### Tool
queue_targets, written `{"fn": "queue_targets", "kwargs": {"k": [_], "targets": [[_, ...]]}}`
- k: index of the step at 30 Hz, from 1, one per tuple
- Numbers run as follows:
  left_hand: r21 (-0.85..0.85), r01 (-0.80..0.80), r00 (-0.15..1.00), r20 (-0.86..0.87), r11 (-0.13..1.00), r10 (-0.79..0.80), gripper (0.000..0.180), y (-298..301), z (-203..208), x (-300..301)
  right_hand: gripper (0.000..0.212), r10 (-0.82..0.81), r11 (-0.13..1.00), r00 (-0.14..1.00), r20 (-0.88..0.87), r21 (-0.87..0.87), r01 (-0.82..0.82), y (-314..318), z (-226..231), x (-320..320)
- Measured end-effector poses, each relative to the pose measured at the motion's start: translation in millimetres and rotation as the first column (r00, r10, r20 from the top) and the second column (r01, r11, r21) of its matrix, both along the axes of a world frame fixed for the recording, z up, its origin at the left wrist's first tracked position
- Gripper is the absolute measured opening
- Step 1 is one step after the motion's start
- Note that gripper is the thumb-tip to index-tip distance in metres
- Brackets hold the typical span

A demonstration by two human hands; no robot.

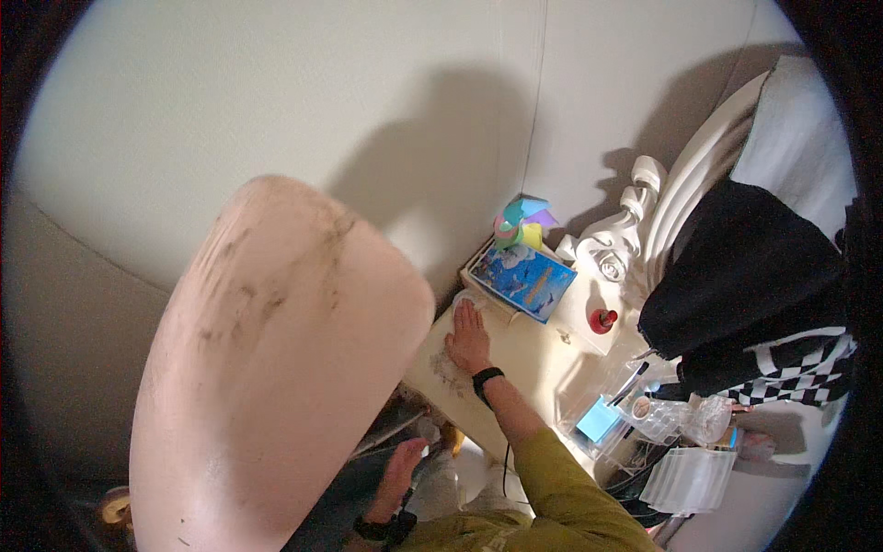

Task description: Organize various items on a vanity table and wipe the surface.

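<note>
My right hand [470,342] lies flat with fingers stretched out on a cream tabletop [515,368]. Under its fingertips shows the edge of a white wipe or cloth [460,299]. Grey smudges mark the tabletop just left of the palm. Lower down, beside a chair back, my left hand [400,467] is held with its fingers curled. Something small and white shows at its fingertips, too small to name. The pale pink chair back [276,368] is streaked with dark smudges and stands large at the left. Black bands circle both wrists.
A box with a blue picture cover [524,281] and a colourful pinwheel [524,223] stand at the back. A red-topped item [602,320], clear organizer [607,391], blue sticky notes [599,419] and face masks [685,478] lie right. Black clothing [750,267] hangs over a white carved frame [612,244].
</note>
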State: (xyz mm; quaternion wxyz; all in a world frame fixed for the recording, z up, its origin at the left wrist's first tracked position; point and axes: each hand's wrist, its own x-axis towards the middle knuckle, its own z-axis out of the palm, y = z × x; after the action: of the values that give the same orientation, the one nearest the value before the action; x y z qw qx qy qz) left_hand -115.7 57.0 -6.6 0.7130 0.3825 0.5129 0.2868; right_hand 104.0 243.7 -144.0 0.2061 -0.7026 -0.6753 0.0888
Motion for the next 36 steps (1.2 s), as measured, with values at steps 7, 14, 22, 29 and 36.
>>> {"fn": "queue_targets", "kwargs": {"k": [7, 14, 22, 29, 36], "targets": [[0.004, 0.036, 0.998, -0.054, 0.999, -0.035, 0.03, 0, 11, 2, 0.062, 0.121, 0.992, 0.992, 0.023, -0.029, -0.12, -14, -3, -5], [-0.096, 0.052, 0.993, -0.101, 0.994, -0.062, 0.032, 5, 23, 14, 0.055, 0.297, 0.954, 0.953, -0.056, -0.017, -0.298, -48, 5, -31], [-0.117, 0.074, 0.992, -0.098, 0.99, -0.085, 0.031, 10, 18, 15, 0.049, 0.038, 0.998, 0.96, -0.277, 0.049, -0.026, -22, 24, 8], [-0.093, 0.095, 0.992, -0.076, 0.991, -0.102, 0.029, 7, 19, 10, 0.056, 0.114, 0.993, 0.993, 0.027, -0.027, -0.113, 0, -28, 24], [-0.143, 0.031, 0.994, -0.104, 0.989, -0.046, 0.03, 1, -7, -1, 0.06, 0.113, 0.984, 0.578, -0.808, 0.011, -0.177, -20, 10, -3]]}}
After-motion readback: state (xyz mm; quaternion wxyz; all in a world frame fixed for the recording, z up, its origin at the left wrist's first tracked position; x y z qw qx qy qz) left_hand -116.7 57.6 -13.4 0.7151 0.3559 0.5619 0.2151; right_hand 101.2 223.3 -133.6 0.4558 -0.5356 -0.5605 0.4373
